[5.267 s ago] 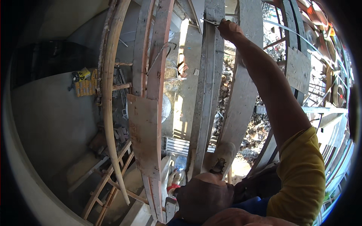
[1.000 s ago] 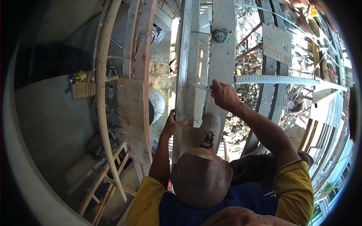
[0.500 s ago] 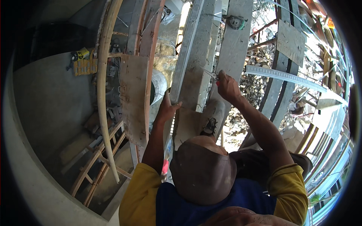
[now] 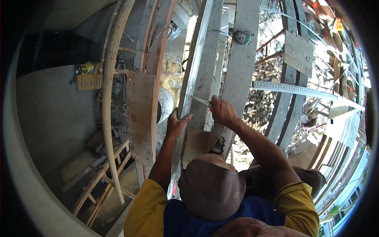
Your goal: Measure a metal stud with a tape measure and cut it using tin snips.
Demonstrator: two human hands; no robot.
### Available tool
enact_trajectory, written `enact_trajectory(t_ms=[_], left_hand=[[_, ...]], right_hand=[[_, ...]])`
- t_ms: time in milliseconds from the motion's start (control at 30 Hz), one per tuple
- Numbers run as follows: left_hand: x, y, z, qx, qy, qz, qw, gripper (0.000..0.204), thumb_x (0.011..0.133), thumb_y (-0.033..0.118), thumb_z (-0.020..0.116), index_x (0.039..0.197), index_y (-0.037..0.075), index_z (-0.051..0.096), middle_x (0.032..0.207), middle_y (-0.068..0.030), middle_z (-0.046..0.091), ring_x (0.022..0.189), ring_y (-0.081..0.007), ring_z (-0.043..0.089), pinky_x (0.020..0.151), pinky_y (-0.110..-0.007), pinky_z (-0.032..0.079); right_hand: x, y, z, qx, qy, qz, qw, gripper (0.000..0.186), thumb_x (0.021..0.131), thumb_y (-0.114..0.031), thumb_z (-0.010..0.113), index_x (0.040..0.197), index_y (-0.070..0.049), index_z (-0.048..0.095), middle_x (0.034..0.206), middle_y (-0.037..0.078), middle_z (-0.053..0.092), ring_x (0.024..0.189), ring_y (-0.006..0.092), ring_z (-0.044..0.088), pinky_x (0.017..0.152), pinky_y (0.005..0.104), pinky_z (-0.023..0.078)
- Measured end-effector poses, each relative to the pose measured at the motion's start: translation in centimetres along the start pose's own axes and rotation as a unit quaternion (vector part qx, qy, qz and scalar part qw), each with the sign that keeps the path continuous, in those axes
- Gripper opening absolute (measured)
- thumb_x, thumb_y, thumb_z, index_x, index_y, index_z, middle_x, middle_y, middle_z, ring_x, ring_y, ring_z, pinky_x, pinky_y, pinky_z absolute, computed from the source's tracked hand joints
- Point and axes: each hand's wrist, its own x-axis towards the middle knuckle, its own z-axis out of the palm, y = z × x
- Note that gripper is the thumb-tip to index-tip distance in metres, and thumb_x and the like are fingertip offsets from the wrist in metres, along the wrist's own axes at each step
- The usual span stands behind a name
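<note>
Timber scaffolding and curved formwork planks filled the frame, with rubble seen through the gaps at the right and a grey concrete wall [image 4: 51, 114] at the left. A long pale metal strip [image 4: 193, 71] was seen running from the upper centre down toward the lower middle, lying against a grey wooden plank [image 4: 242, 75]. The left hand [image 4: 175, 124] was closed around the edge of the metal strip near the centre of the frame, thumb on one side and fingers on the other. Just to its right, the right hand [image 4: 223, 111] was clenched on a thin pointed tool with a red grip [image 4: 202, 102], whose tip was laid against the strip. A brown hat [image 4: 211, 189] and yellow sleeves [image 4: 144, 211] were seen along the lower edge. A round tape measure [image 4: 241, 37] was seen on the plank at the upper centre, and a perforated metal rail [image 4: 294, 90] crossed the right side. A wooden ladder [image 4: 100, 181] lay at the lower left.
</note>
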Motion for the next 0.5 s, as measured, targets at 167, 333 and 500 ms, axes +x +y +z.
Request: enact_trajectory(t_ms=[167,333,500], left_hand=[[-0.1,1.8,-0.5,-0.074,0.003,0.032,0.997,0.043,0.082,0.034,0.07,0.104,-0.002,0.06,0.091,-0.0099,0.063,0.086,-0.0202,0.06,0.08,-0.033,0.046],[6.7,6.3,0.4,-0.241,0.018,0.059,0.969,0.025,0.088,0.023,0.065,0.104,0.004,0.061,0.091,-0.0018,0.06,0.083,-0.0118,0.054,0.078,-0.027,0.042],[19.9,11.9,-2.9,-0.234,0.035,0.073,0.969,0.04,0.084,0.031,0.069,0.109,0.0,0.061,0.091,-0.0056,0.064,0.081,-0.0159,0.059,0.074,-0.03,0.046]], right_hand=[[-1.4,2.8,-1.9,0.039,-0.044,0.116,0.992,0.019,0.086,-0.007,0.056,0.099,0.005,0.048,0.071,0.024,0.06,0.068,0.0478,0.06,0.06,0.0523,0.048],[-2.6,2.8,-2.3,0.065,0.044,-0.033,0.996,0.036,0.079,-0.015,0.075,0.096,0.002,0.049,0.076,0.022,0.06,0.068,0.0465,0.06,0.059,0.0493,0.047],[-2.4,-0.4,-1.3,0.223,-0.163,0.19,0.942,0.055,0.075,-0.037,0.081,0.1,0.002,0.051,0.086,0.021,0.062,0.079,0.0402,0.063,0.07,0.0455,0.049]])
